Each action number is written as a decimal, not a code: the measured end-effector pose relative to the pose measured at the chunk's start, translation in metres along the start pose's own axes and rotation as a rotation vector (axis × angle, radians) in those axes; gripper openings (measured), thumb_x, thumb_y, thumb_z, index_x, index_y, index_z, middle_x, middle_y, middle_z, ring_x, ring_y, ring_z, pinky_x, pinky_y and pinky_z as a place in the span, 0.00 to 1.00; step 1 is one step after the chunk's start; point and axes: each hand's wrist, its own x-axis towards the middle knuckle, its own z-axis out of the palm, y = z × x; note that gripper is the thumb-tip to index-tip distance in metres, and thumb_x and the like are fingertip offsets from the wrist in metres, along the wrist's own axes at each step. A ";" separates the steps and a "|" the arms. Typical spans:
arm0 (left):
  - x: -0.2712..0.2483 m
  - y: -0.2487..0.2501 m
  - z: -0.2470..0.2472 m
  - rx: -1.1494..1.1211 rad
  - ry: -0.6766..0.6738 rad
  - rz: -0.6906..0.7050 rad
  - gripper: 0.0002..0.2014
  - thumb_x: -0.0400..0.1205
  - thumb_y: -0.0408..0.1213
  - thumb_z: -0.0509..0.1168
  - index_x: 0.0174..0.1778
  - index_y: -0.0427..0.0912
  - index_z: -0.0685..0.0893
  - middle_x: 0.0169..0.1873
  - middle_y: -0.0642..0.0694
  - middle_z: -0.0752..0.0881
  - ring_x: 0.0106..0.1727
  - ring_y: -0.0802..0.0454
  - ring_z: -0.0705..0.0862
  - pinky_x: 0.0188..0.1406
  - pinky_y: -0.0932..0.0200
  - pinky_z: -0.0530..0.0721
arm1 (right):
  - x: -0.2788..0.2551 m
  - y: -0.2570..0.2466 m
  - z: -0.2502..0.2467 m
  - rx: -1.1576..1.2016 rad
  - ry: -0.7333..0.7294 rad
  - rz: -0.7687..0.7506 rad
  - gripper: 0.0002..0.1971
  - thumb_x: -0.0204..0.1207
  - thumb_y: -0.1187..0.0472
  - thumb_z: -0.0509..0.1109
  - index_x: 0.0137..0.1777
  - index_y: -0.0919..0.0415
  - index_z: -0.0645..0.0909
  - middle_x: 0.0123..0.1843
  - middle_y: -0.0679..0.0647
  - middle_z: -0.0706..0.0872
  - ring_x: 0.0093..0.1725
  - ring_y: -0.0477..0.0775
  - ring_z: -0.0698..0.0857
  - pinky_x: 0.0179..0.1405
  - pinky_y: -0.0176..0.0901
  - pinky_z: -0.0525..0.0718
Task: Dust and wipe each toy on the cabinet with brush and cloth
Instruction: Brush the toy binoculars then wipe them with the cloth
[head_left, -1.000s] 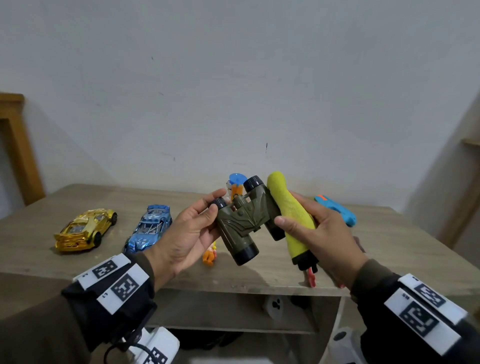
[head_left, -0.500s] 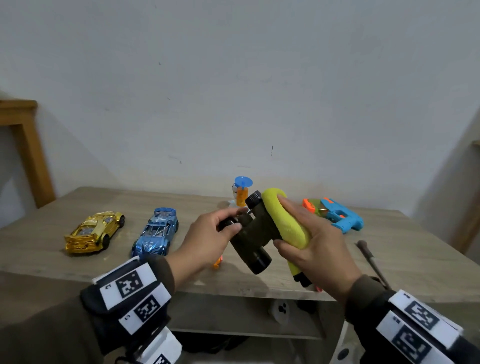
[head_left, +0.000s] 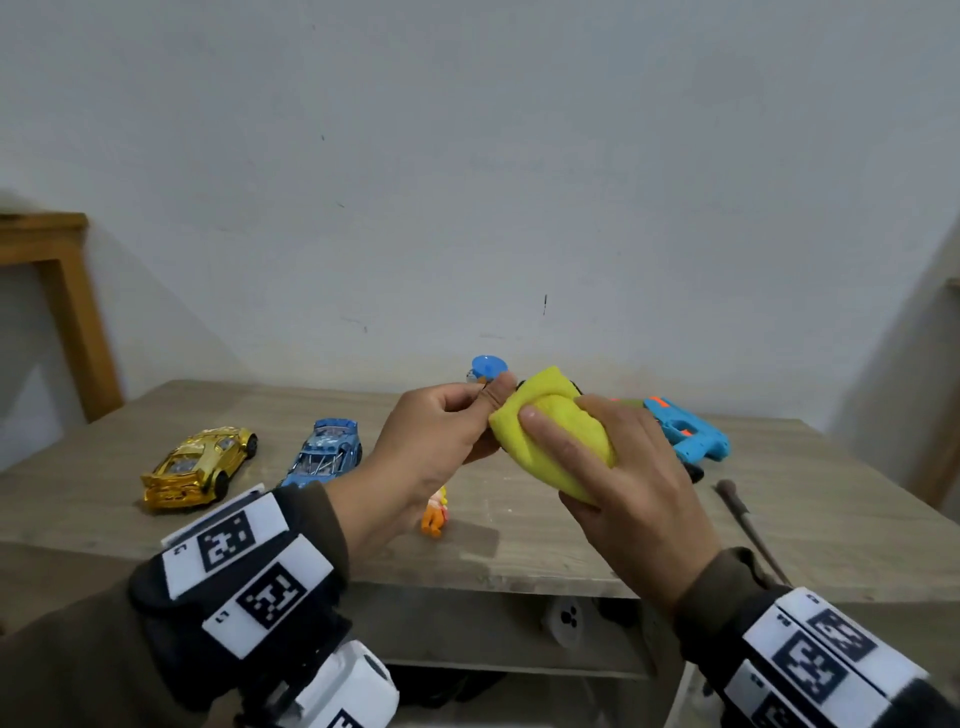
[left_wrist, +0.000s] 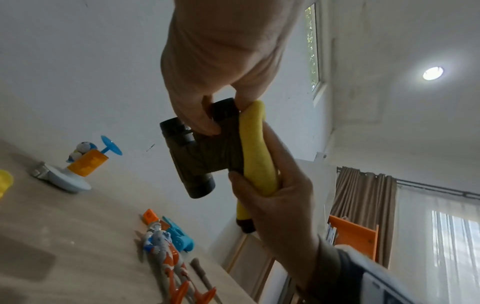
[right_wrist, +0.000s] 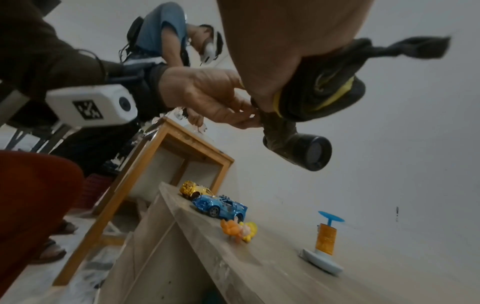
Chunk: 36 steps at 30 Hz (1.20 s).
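Left hand (head_left: 431, 447) pinched dark olive plastic toy binoculars (left_wrist: 200, 152) aloft above wooden cabinet top (head_left: 571, 540), steadying them; right hand (head_left: 623, 483) fingers clamped folded yellow cloth (head_left: 556, 441) against barrel for wiping.

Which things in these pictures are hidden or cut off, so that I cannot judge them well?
- Binoculars: in the head view almost fully hidden by the yellow cloth and both hands.
- Brush: head view, its far end is covered by the right hand's sleeve.
- Blue toy gun: head view, partly behind the right hand.
- Left hand: its fingertips are hidden behind the cloth.
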 end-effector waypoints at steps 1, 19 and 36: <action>0.000 0.001 0.000 -0.056 -0.011 -0.015 0.13 0.77 0.46 0.67 0.45 0.40 0.89 0.39 0.46 0.90 0.37 0.59 0.87 0.38 0.70 0.86 | -0.001 0.001 0.000 -0.027 0.005 -0.038 0.31 0.69 0.71 0.72 0.71 0.49 0.71 0.55 0.69 0.82 0.50 0.69 0.80 0.54 0.57 0.78; 0.009 -0.015 -0.021 0.008 -0.051 0.201 0.18 0.79 0.22 0.62 0.53 0.51 0.84 0.51 0.49 0.87 0.52 0.58 0.85 0.51 0.69 0.82 | 0.014 -0.002 -0.014 0.159 -0.319 0.051 0.24 0.68 0.51 0.70 0.66 0.51 0.80 0.51 0.61 0.84 0.47 0.62 0.83 0.44 0.42 0.79; 0.017 -0.018 -0.043 -0.091 -0.058 0.139 0.15 0.81 0.22 0.58 0.59 0.38 0.82 0.50 0.44 0.86 0.53 0.53 0.83 0.57 0.63 0.84 | -0.001 0.042 -0.017 0.115 -0.474 0.281 0.15 0.73 0.58 0.71 0.60 0.51 0.85 0.45 0.61 0.85 0.46 0.65 0.84 0.42 0.41 0.73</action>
